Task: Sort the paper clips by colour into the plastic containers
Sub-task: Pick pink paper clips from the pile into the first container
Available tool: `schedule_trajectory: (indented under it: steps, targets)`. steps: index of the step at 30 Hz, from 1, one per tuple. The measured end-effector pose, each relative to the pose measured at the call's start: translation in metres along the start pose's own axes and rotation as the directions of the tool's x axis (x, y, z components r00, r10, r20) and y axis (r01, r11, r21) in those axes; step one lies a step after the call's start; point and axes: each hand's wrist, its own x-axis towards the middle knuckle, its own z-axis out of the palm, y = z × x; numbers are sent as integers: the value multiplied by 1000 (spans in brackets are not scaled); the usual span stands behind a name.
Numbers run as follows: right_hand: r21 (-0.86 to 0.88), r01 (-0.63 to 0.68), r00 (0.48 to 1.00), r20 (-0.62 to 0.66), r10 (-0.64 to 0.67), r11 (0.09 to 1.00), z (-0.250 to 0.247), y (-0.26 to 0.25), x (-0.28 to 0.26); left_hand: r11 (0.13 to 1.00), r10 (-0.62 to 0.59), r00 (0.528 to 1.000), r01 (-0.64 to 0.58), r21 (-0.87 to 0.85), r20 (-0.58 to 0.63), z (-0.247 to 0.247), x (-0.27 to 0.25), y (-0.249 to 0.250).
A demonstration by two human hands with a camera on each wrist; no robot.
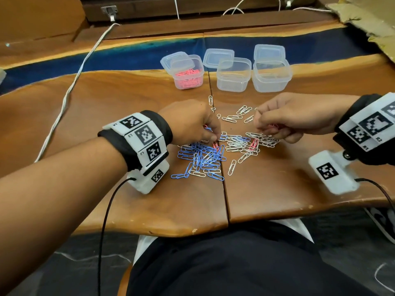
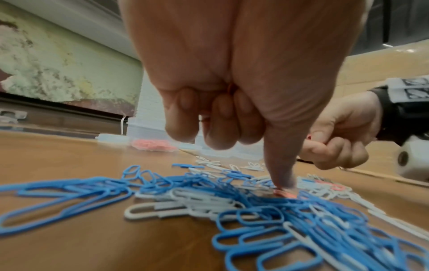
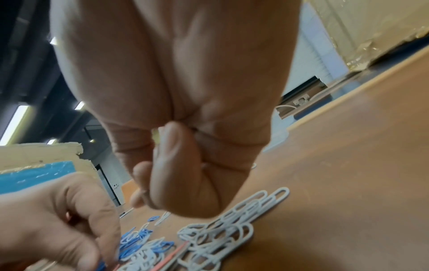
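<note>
A loose pile of blue paper clips (image 1: pixel 201 159) and white paper clips (image 1: pixel 237 144) lies mid-table, with a few pink paper clips (image 1: pixel 254 144) among them. My left hand (image 1: pixel 213 137) hovers over the blue side. Its outer fingers (image 2: pixel 218 128) curl into the palm with a glimpse of pink inside, and its index fingertip presses on a pink clip (image 2: pixel 284 193). My right hand (image 1: pixel 269 129) is curled just above the white side and holds pink clips (image 1: pixel 274 126). Three clear plastic containers stand behind: the left container (image 1: pixel 188 60) holds pink clips, the middle container (image 1: pixel 233 84) and the right container (image 1: pixel 271 84) look empty.
Clear lids (image 1: pixel 218 57) lie behind the containers. A white cable (image 1: pixel 70 90) runs across the table's left side. A seam (image 1: pixel 222 178) splits the wooden tabletop down the middle. Torn cardboard (image 1: pixel 363 20) sits at the far right corner.
</note>
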Motion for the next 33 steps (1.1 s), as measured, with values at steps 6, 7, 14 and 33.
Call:
schedule_trajectory:
  steps: [6,7,14,33]
  targets:
    - [-214,45,996,-65,-61,976,-2,8,2,985,72,993,-85,149,94,-3,7,7]
    - [-255,54,994,-76,-75,965,-2,9,3,978,87,989,-107,179,119,-4,8,8]
    - [-495,156,975,-62,-214,855,-2,11,3,977,57,974,-100,186,221,-1,8,11]
    - [-512,237,939,-99,-330,825,-2,10,9,665,-294,950,284,-691,108,-8,-11,0]
